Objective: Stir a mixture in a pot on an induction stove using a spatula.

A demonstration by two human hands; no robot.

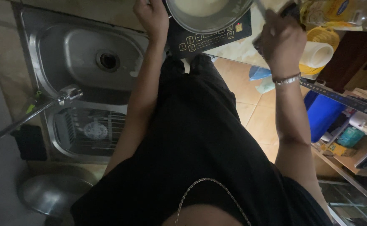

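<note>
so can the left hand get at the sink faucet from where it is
Probably yes. The left hand rests at the rim of the metal pan on the cooktop, right beside the double sink. Nothing stands between it and the faucet; only the open basin lies between them.

View: one head-worn camera, no second view to share with.
Facing: steeply down the person's own torso.
Nearness: close; chest fills 6 o'clock.
Frame: counter (238,52) at 12 o'clock, sink (66,54) at 10 o'clock, shelf (350,102) at 3 o'clock.
</note>
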